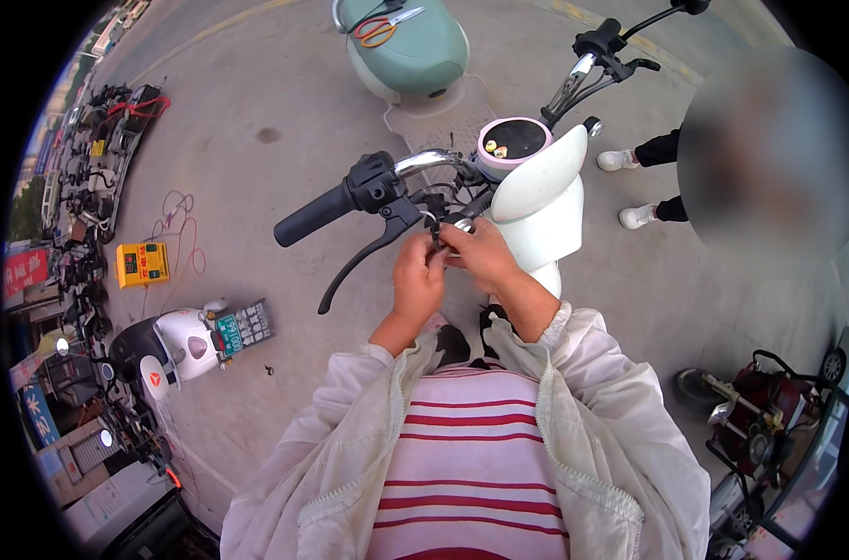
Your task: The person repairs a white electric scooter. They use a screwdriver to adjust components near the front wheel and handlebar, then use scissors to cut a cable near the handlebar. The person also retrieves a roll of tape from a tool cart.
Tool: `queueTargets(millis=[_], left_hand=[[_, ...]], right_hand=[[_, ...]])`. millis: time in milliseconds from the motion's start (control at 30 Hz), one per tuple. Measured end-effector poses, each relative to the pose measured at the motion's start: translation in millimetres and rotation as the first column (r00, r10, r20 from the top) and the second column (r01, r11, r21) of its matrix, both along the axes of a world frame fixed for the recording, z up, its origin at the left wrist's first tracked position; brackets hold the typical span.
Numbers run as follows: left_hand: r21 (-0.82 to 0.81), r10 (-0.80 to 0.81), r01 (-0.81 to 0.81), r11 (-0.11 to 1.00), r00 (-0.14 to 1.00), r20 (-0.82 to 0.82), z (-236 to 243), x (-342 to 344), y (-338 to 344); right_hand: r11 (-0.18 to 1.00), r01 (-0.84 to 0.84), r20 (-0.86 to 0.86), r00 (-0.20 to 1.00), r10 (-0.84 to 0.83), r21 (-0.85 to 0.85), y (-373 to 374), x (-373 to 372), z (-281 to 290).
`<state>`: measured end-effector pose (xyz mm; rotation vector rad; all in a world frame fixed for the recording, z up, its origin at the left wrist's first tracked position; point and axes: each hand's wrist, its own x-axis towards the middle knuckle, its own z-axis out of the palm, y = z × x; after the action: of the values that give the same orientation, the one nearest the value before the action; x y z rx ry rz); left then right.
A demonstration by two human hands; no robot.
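Handling a small part at the scooter's steering column appears to be the step in hand. The white scooter stands just beyond and right of both hands. The left hand, fingers curled, seems to pinch a small dark piece; the right hand bends against it, its grip impossible to tell behind the fingers. The next move likely calls for fine fingertip control. Around: a second scooter, well left of the left hand; a bystander's legs, right of the right hand; a yellow box, far left; a brake lever, just left of the left hand, narrowing access; scissors, well beyond both hands.
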<state>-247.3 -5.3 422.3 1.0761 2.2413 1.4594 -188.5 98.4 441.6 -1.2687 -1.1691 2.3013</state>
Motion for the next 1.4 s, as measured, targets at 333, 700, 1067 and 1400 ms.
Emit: queueTargets(millis=[333, 700, 1067, 1400], left_hand=[[-0.091, -0.108, 0.104, 0.990, 0.994, -0.033, 17, -23, 1], [0.076, 0.074, -0.075, 0.994, 0.997, 0.022, -7, -41, 5], [0.015, 0.081, -0.080, 0.997, 0.994, -0.071, 11, -38, 7], [-0.024, 0.195, -0.194, 0.981, 0.979, 0.060, 8, -35, 15]], right_hand=[[0.940, -0.339, 0.084, 0.938, 0.335, 0.032, 19, 16, 11], [-0.012, -0.330, 0.320, 0.907, 0.275, 0.944, 22, 23, 34], [0.032, -0.202, 0.179, 0.922, 0.344, 0.979, 9, -1, 19], [-0.023, -0.435, 0.422, 0.856, 0.298, 0.900, 13, -9, 16]])
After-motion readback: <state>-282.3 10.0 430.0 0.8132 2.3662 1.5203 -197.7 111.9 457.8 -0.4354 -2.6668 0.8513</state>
